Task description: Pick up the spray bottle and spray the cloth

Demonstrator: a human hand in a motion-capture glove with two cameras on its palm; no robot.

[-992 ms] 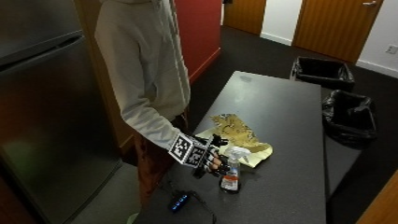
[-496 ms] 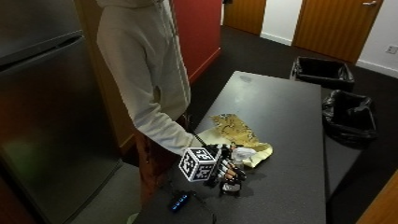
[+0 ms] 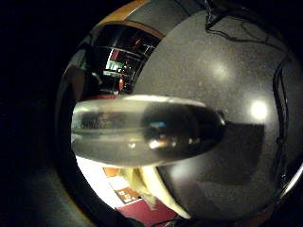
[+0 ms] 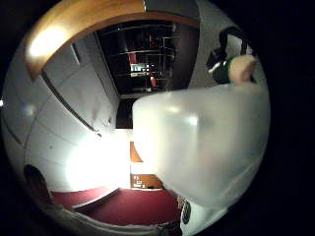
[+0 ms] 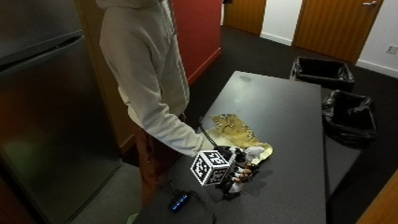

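- Outside view showed the right hand (image 5: pixel 239 170) curled around the spray bottle (image 5: pixel 244 167), held upright at the near end of the bench (image 5: pixel 292 107).
- Bottle's white nozzle sat just beside the yellow cloth (image 5: pixel 239 133), which lay crumpled on the bench.
- Palm views were filled by the bottle's translucent body (image 4: pixel 204 147), close against the palm.
- Risk, as I judged it: with the nozzle's aim unclear, spray could miss the cloth and wet the bench.

A dark grey table (image 5: pixel 283 107) stretches away beyond the hand. Two black-lined bins (image 5: pixel 323 72) stand on the floor past its far end, well apart from the hand. A steel refrigerator (image 5: pixel 43 107) stands behind the person's hooded sweatshirt (image 5: pixel 146 70).
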